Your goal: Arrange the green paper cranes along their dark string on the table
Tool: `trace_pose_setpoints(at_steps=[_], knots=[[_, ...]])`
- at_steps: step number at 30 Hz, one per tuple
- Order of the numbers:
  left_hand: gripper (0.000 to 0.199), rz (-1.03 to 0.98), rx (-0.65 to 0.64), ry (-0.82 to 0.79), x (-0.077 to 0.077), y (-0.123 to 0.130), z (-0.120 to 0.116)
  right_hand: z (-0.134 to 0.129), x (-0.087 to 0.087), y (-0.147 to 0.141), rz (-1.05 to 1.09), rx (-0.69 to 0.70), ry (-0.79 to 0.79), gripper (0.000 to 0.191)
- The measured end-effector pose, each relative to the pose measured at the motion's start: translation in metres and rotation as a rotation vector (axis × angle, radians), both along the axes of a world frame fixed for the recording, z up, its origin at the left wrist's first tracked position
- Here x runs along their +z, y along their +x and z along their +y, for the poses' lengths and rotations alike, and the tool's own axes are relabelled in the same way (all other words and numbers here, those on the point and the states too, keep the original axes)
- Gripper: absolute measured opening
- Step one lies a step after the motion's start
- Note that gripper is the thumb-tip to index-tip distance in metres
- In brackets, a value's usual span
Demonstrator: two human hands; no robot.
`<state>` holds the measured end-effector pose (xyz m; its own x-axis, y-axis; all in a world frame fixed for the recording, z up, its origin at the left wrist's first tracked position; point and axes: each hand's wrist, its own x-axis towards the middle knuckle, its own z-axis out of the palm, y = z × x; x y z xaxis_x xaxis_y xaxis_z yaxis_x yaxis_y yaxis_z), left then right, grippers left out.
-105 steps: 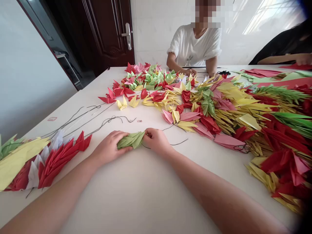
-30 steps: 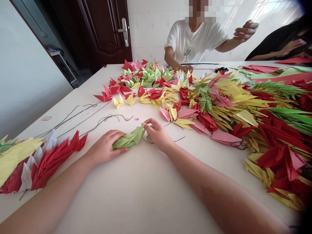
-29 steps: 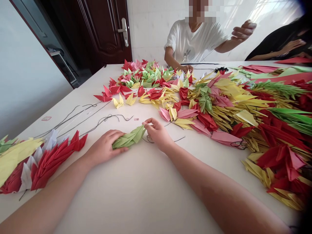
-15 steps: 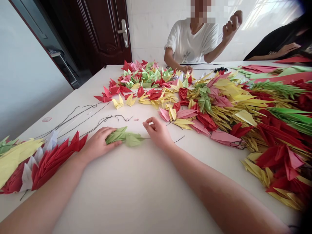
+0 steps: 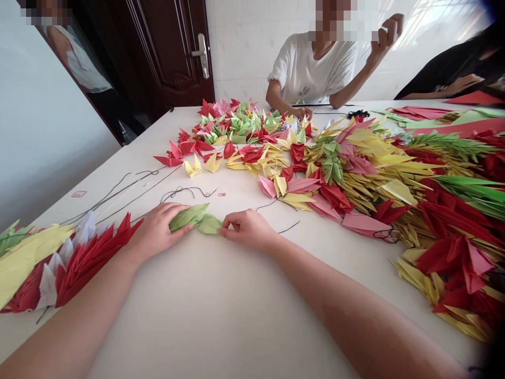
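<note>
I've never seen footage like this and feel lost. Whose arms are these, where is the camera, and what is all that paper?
The camera sits on a person's head, looking down at their own two bare arms. The left hand rests on a bundle of green folded paper pieces lying on the white table; the right hand pinches its other end. Dark thread lies just beyond. A red, white and yellow strung row lies at left, and heaps of coloured folded paper spread at right. Across the table sits a person in a white shirt.

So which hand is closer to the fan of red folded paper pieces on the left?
Left. The left hand nearly touches the red folded paper fan; the right hand lies farther right.
</note>
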<state>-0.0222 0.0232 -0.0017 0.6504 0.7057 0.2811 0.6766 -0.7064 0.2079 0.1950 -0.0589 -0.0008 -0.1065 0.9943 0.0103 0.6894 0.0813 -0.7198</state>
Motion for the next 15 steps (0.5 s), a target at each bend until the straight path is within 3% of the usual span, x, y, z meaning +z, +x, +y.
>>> trace_pose_setpoints(at_steps=[3, 8, 15], knots=[[0.040, -0.004, 0.000, -0.076, 0.001, 0.001, -0.002, 0.003, -0.002, 0.004, 0.171, -0.016, -0.005, 0.022], [0.039, -0.006, 0.015, -0.189, 0.002, 0.003, -0.005, 0.007, -0.004, 0.009, 0.346, -0.158, 0.008, 0.023], [0.038, 0.014, -0.067, -0.268, 0.004, 0.007, -0.017, 0.007, -0.004, 0.008, 0.414, -0.051, -0.082, 0.031]])
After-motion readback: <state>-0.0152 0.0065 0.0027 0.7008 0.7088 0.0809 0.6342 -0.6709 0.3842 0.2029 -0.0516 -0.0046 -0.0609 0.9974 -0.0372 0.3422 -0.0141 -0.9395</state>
